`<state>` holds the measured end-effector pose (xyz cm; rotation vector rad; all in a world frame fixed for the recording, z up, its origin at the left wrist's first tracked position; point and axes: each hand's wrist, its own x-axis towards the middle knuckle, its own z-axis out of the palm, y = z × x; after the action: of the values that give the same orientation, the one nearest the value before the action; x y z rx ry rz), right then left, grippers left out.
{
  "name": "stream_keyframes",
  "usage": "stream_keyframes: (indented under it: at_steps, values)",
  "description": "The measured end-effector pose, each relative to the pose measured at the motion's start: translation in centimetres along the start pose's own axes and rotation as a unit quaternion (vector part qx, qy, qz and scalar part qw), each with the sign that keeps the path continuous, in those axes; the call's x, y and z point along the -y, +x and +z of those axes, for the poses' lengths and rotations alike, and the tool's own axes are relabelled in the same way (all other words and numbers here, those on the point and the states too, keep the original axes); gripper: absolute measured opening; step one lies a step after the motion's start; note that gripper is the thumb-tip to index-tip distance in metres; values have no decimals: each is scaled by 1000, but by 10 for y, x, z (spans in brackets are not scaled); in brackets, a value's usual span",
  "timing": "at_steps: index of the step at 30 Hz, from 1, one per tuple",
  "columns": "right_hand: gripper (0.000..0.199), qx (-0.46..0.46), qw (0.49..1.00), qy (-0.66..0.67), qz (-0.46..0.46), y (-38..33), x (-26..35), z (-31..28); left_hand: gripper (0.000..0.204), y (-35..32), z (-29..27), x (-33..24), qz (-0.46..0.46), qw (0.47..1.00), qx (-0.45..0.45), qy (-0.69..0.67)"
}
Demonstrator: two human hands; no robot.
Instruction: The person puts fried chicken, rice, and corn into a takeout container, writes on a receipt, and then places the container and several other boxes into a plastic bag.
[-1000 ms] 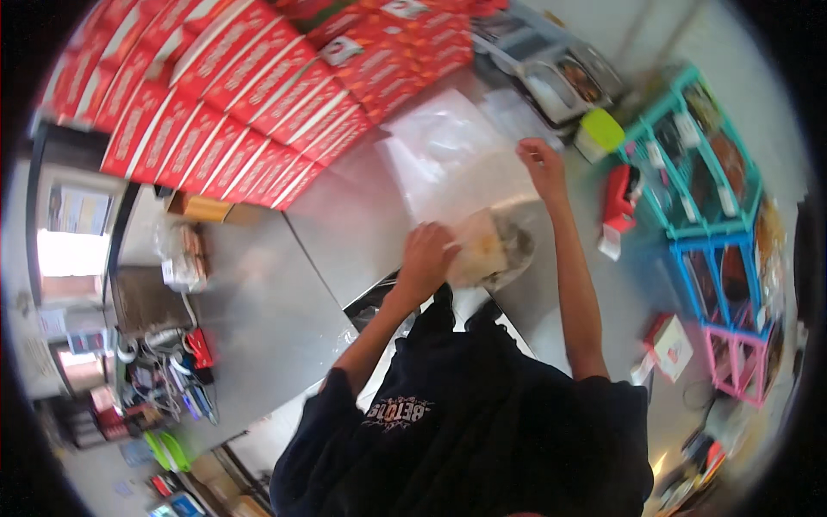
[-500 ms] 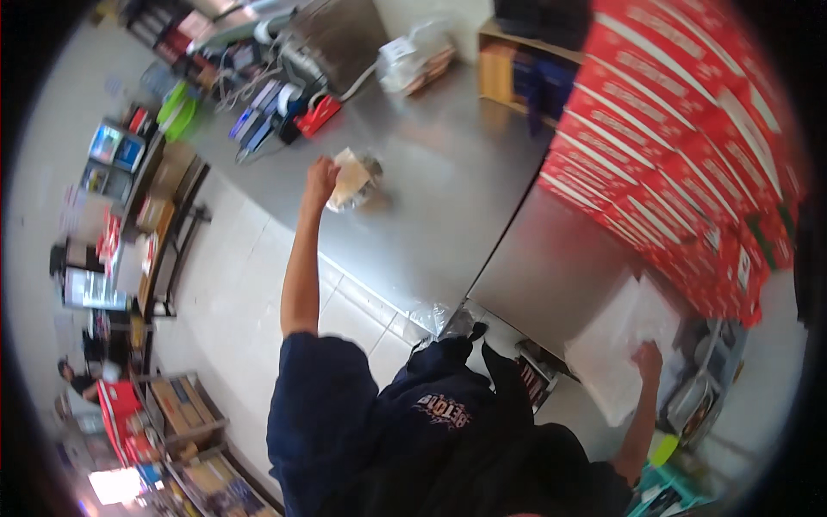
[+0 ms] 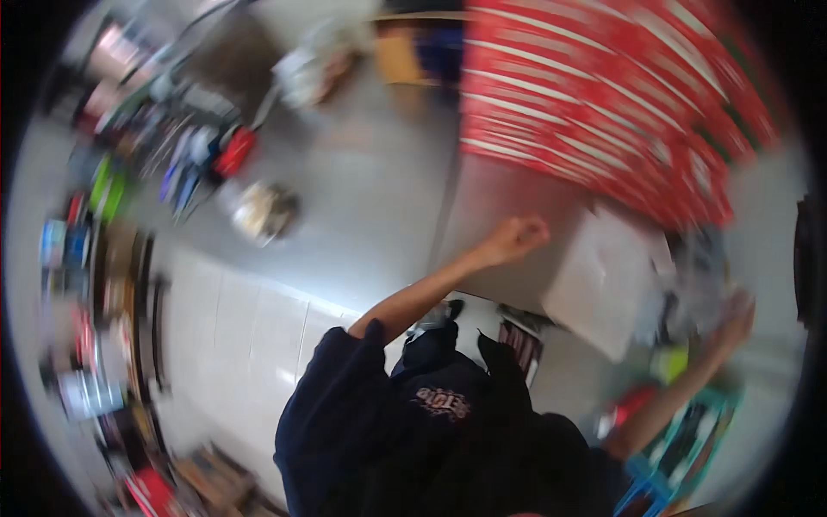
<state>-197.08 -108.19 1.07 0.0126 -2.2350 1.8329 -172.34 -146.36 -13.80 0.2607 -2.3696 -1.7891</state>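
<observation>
My left hand (image 3: 519,239) is over the steel counter, left of a stack of white sheets (image 3: 601,280). Its fingers look curled in, and nothing shows between them. At the far right my right hand (image 3: 735,317) reaches beside a cluster of clear plastic things (image 3: 693,289); motion smears its fingers, so a hold cannot be made out. Neither hand is near the wrapped bundle (image 3: 265,213) with a tan top, which sits on the counter at the left.
Red-and-white boxes (image 3: 594,95) are stacked high at the back right. A white plastic bag (image 3: 314,69) and a red device (image 3: 235,151) stand at the back left. Below my right arm is a teal basket (image 3: 702,431). The steel counter (image 3: 370,189) has a front edge above pale floor tiles.
My left hand has left the wrapped bundle and swung right toward the white sheets. My right hand has moved off the sheets, further right. The whole view has turned to the right.
</observation>
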Motion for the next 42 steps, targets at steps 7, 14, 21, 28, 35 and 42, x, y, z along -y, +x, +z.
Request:
stream_keyframes:
  at_steps: [7, 14, 21, 28, 35, 42]
  values:
    - [27, 82, 992, 86, 52, -109, 120, -67, 96, 21, 178, -86, 289, 885, 326, -164]
    - [19, -5, 990, 137, 45, -189, 104, -263, 91, -75, 291, -197, 124, 940, 212, -236]
    - [20, -88, 987, 129, 40, -248, 83, -392, 69, -174, 386, -275, 450, 819, 344, 93]
    - [31, -233, 969, -77, 31, -305, 17, -483, 24, -231, 432, -244, 36, 810, 535, -237]
    - [49, -471, 840, -174, 207, -497, -242, -484, 13, -224, 445, -208, -58, 917, 373, -126]
    - [51, -370, 815, 173, 412, -544, -260, -445, 15, -224, 440, -160, -204, 911, 328, -149]
